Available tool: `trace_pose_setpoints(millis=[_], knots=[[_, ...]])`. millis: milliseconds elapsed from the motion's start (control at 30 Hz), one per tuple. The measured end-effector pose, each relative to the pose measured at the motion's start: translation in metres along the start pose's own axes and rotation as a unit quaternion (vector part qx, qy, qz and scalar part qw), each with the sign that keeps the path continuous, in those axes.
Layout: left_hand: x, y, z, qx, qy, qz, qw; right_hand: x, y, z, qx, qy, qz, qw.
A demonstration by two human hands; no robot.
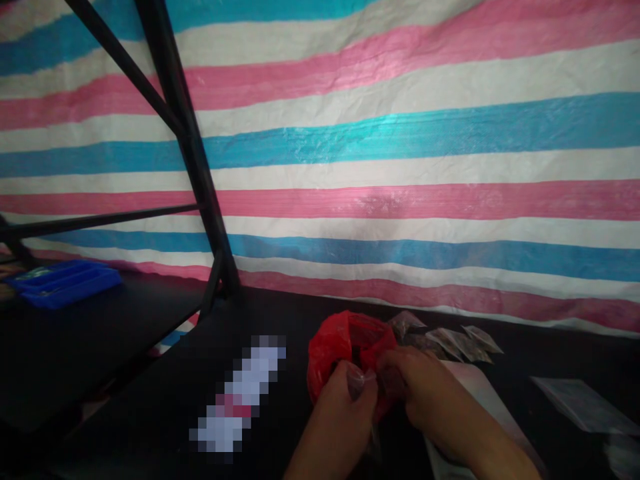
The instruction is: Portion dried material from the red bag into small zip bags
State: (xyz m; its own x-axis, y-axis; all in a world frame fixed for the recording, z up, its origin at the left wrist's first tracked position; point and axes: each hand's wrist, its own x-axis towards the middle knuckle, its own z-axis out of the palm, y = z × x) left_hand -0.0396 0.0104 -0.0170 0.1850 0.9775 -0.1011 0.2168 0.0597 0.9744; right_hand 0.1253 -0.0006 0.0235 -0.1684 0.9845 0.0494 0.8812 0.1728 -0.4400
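You can read no text, brand or number here. The pale strip (245,393), left of the lower centre of the frame, is pixelated beyond reading; the red plastic bag (323,350) at lower centre and flat clear bags (583,403) at lower right show you nothing legible.

Bare strips flank the red bag (320,353)
We could pass over the tabletop (290,413) between the bag and the pixelated strip (245,393); another gap separates the pale slab (475,387) from the clear sleeves (583,403). Small packets (457,343) obstruct us beyond our right grip (413,377); the striped sheet (400,200) walls off the back.
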Motion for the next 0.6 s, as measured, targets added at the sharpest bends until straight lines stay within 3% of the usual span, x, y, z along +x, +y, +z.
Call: trace_pose_setpoints(millis=[300, 433, 600], knots=[[0.002, -0.002, -0.009, -0.022, 0.016, 0.002, 1.0, -0.015, -0.018, -0.015, 0.033, -0.049, 0.049, 0.997], [-0.006, 0.01, -0.016, -0.004, 0.02, 0.009, 1.0, -0.018, -0.018, -0.01, 0.098, -0.077, 0.034, 0.992], [-0.021, 0.029, -0.038, 0.069, 0.0, 0.007, 0.998, -0.021, -0.012, -0.001, 0.124, -0.069, 0.021, 0.99]])
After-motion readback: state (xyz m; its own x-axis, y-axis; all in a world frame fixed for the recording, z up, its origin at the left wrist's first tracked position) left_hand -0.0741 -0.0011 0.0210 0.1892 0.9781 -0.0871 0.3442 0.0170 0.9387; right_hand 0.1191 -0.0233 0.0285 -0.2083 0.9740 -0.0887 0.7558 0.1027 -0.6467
